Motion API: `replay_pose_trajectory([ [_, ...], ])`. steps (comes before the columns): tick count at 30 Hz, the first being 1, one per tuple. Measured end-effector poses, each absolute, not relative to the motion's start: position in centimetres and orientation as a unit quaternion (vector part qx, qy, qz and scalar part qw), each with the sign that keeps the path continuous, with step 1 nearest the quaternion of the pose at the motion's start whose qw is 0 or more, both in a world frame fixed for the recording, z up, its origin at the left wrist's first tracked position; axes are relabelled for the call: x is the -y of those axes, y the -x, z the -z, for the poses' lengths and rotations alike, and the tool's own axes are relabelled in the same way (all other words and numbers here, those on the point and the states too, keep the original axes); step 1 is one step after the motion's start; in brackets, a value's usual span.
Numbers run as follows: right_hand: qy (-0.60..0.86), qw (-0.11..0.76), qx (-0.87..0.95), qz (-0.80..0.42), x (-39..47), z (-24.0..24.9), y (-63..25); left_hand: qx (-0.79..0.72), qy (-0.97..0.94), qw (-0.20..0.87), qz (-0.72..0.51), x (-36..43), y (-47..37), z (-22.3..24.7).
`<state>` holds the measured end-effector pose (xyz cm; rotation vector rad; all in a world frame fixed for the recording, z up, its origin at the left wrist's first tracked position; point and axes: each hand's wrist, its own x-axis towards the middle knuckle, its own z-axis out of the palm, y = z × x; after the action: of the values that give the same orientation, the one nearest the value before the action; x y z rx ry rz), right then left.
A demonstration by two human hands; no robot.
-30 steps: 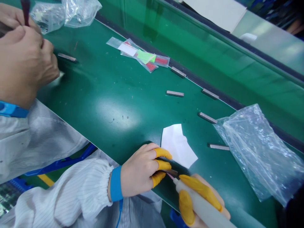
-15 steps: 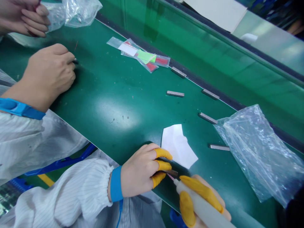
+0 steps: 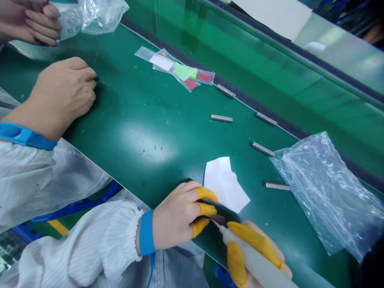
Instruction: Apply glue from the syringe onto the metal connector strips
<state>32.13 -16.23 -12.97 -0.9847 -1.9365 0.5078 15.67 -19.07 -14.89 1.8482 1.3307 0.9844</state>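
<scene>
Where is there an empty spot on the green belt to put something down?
The widest bare patch of the green belt lies between the co-worker's hand, the small packets and the white paper. It is crowded near the plastic bag, with metal strips scattered, and at the left hand and right hand.

At the near edge of the green bench (image 3: 144, 132), our left hand (image 3: 180, 214) pinches a small metal strip (image 3: 217, 218) while our right hand (image 3: 255, 252) has its grip around a white dispenser (image 3: 255, 262), tip touching the strip. Just beyond lies a white paper scrap (image 3: 225, 184). Far left, a co-worker's hand (image 3: 61, 94) rests on the bench.
</scene>
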Motion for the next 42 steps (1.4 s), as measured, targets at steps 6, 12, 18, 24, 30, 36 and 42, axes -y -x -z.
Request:
replay_pose_trajectory([
  [6,0.38,0.435,0.79,-0.203,15.9,12.8,-32.0,-0.508,-0.706,0.323,-0.372,19.1,-15.7,14.8],
  [12,0.367,0.46,0.779,-0.219,16.1,13.5,-32.2,-0.508,-0.706,0.324,-0.373,19.1,-15.8,14.9],
  [18,0.357,0.45,0.791,-0.212,16.2,13.7,-32.5,-0.508,-0.702,0.332,-0.372,19.1,-15.7,14.9],
  [24,0.361,0.442,0.796,-0.202,15.9,13.4,-32.3,-0.507,-0.704,0.33,-0.372,19.1,-15.7,15.0],
  [30,0.364,0.43,0.793,-0.233,16.8,13.7,-33.0,-0.508,-0.706,0.328,-0.37,19.1,-15.7,14.9],
  [36,0.391,0.429,0.777,-0.245,17.0,13.8,-33.1,-0.503,-0.716,0.323,-0.361,19.1,-15.6,15.0],
  [42,0.371,0.456,0.774,-0.235,16.4,14.2,-32.6,-0.483,-0.722,0.322,-0.376,18.9,-15.4,15.2],
])
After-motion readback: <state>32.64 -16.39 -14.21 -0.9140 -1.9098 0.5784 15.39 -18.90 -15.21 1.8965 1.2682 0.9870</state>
